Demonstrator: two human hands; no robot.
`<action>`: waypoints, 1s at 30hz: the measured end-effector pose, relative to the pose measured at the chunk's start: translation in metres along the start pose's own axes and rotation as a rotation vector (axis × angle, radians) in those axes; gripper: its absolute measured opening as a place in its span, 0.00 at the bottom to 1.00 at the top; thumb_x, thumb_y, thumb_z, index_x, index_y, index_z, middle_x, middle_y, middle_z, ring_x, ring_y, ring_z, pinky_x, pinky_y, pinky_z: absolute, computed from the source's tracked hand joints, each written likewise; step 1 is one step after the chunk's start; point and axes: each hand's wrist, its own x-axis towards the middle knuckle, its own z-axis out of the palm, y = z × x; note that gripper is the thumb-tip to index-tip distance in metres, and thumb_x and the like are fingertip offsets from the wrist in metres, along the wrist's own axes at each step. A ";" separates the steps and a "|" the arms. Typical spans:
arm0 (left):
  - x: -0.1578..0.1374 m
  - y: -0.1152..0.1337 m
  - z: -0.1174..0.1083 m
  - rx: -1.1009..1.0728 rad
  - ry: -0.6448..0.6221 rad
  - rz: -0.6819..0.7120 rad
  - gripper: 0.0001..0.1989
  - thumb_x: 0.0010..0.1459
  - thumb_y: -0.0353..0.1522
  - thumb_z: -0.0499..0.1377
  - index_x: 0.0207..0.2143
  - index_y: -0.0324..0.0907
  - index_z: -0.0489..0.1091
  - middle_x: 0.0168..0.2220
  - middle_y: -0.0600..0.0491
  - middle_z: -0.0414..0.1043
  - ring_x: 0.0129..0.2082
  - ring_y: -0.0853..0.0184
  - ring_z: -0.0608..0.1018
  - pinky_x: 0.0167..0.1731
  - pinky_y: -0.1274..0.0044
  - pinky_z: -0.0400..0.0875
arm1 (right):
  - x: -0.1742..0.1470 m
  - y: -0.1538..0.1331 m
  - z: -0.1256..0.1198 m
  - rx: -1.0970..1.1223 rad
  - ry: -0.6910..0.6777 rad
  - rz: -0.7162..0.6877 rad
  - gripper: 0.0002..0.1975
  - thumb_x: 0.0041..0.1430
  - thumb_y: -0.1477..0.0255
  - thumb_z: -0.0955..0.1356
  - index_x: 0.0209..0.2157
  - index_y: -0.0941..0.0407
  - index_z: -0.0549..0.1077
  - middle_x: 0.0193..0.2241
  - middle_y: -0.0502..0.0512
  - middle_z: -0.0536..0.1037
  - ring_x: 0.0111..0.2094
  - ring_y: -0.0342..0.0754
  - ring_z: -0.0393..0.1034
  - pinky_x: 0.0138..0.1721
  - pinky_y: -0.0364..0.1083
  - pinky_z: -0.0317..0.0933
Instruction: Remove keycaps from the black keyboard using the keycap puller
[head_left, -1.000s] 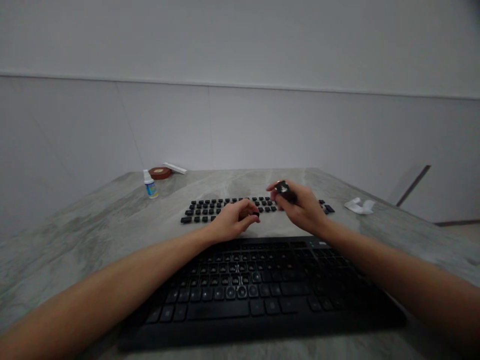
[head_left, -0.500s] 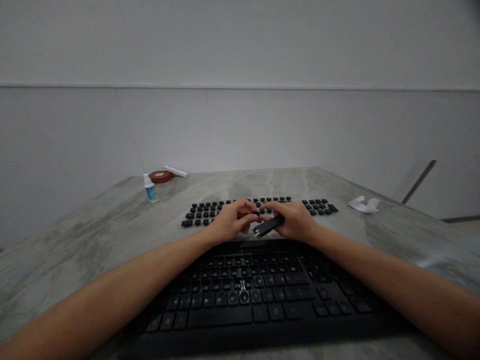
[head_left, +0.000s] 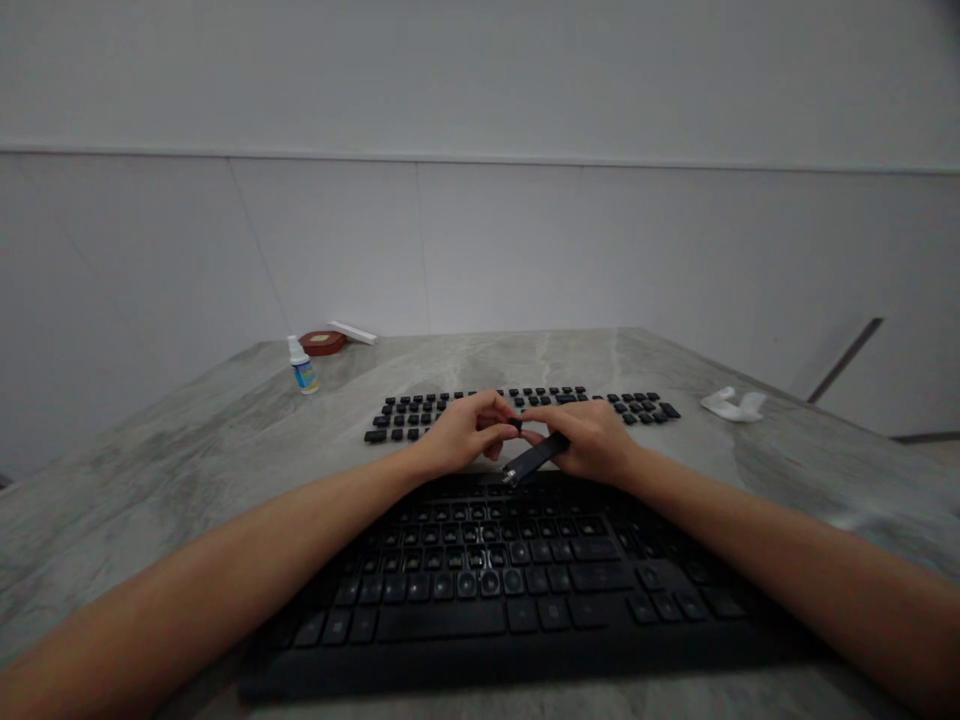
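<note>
Between the thumb and fingertips of my left hand (head_left: 472, 430) is a small black keycap (head_left: 515, 424). My right hand (head_left: 592, 435) is closed around a black keycap puller (head_left: 534, 460), its metal tip pointing down and left, and its index finger reaches to the keycap. Both hands are above the far edge of a black keyboard (head_left: 450, 660). Many upper keys are off the keyboard, leaving bare sockets, while the space bar and lower rows still have caps. Rows of loose keycaps (head_left: 397, 420) lie behind my hands, partly hidden by them.
At the back left of the marble-patterned table (head_left: 225, 440) stand a small spray bottle (head_left: 304, 372), a reddish-brown case (head_left: 322, 344) and a white flat object (head_left: 352, 332). A crumpled white tissue (head_left: 733, 405) lies at the right. A white wall (head_left: 480, 240) rises behind the table.
The view has shifted slightly. The keycap shows more clearly between my hands, and the puller's tip points a little lower. Both hands keep their grip.
</note>
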 end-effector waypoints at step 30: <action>-0.004 0.012 0.001 0.103 -0.114 -0.059 0.07 0.59 0.32 0.58 0.36 0.37 0.70 0.28 0.55 0.71 0.24 0.74 0.69 0.25 0.81 0.61 | 0.002 -0.001 -0.005 0.010 -0.063 -0.043 0.09 0.64 0.67 0.65 0.38 0.57 0.75 0.24 0.52 0.79 0.23 0.44 0.71 0.25 0.43 0.57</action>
